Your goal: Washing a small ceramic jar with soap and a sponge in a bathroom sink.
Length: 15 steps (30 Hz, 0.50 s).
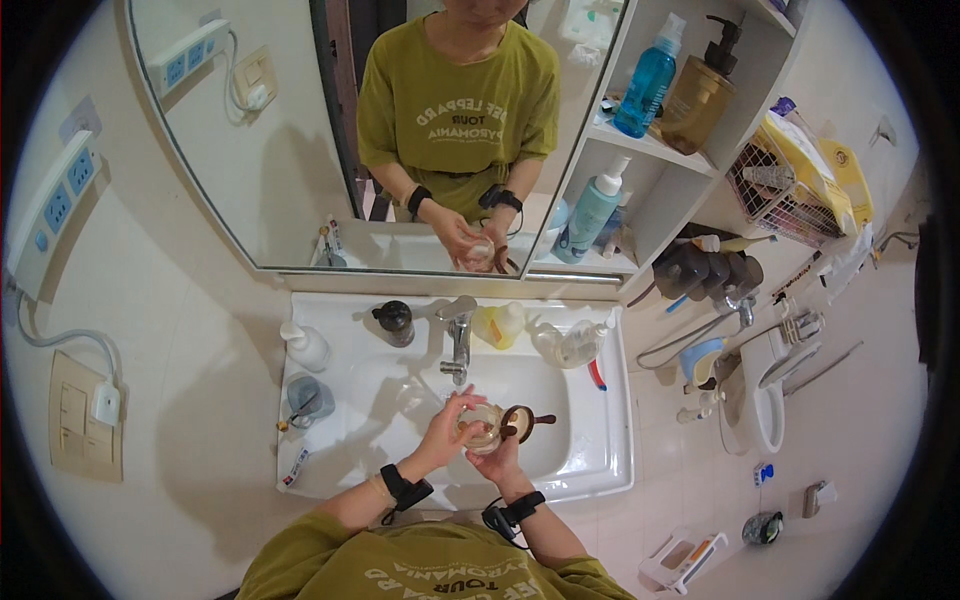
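Over the white sink [545, 465], both hands are at a clear round glass vessel [484, 428]. My left hand [440, 437] comes in from the left, its fingers and thumb curled about the vessel's near left side. From below, my right hand [496, 462] supports the vessel with bent fingers, partly hidden. Against the vessel's right side is a round brown-rimmed piece [518, 421] with a pale middle and a short dark brown handle pointing right; whether it is joined to the glass I cannot tell. A chrome faucet [458, 340] stands just beyond the hands.
Along the back rim stand a dark pump bottle [396, 322], a yellowish bottle [500, 325] and a clear pump bottle [580, 345]. A white pump bottle [304, 345], a cup [309, 397] and a tube [296, 466] line the left side. A mirror [300, 190] rises behind.
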Each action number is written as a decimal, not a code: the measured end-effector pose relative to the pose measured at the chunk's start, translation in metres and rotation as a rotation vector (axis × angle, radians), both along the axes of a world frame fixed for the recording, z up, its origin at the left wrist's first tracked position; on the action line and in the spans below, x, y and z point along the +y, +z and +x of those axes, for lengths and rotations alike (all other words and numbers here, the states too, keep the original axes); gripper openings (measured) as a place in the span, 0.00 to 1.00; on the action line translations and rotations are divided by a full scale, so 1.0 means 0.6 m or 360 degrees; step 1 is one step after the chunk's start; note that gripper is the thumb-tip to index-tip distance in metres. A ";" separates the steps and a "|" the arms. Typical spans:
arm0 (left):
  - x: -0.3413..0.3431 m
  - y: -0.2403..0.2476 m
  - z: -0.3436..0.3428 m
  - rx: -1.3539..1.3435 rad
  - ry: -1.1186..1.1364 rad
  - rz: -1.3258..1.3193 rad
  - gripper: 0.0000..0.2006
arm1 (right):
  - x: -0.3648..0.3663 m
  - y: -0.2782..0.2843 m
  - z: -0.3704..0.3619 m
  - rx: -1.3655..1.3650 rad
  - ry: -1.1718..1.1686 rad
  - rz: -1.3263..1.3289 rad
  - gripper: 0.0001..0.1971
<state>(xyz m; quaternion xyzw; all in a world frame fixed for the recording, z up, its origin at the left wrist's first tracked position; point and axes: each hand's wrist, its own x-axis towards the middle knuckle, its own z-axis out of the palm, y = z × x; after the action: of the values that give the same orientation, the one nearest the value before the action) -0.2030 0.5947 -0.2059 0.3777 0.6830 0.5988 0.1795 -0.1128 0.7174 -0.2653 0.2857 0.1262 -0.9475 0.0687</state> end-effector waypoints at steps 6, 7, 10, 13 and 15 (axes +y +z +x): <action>-0.016 -0.016 0.038 0.0033 0.0294 -0.0248 0.42 | -0.004 0.004 -0.013 0.0041 -0.0009 -0.0125 0.24; -0.013 -0.025 0.040 0.0033 0.0300 -0.0249 0.42 | -0.007 0.007 -0.015 0.0108 0.0015 -0.0054 0.24; 0.000 -0.032 0.040 -0.0318 0.0384 -0.0127 0.42 | 0.013 -0.034 -0.002 -0.0049 0.0078 0.0099 0.20; -0.016 -0.021 0.023 -0.0280 0.0279 -0.0236 0.37 | 0.047 -0.021 0.001 -0.0217 -0.0413 0.0802 0.17; -0.033 -0.013 0.016 -0.0368 0.0136 -0.0302 0.37 | 0.050 0.035 -0.017 -0.0351 -0.0556 0.1185 0.19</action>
<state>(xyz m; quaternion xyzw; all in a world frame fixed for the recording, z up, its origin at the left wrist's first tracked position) -0.1934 0.5752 -0.2140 0.2582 0.7268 0.5781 0.2663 -0.1229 0.7475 -0.2441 0.4078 0.4015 -0.7983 -0.1877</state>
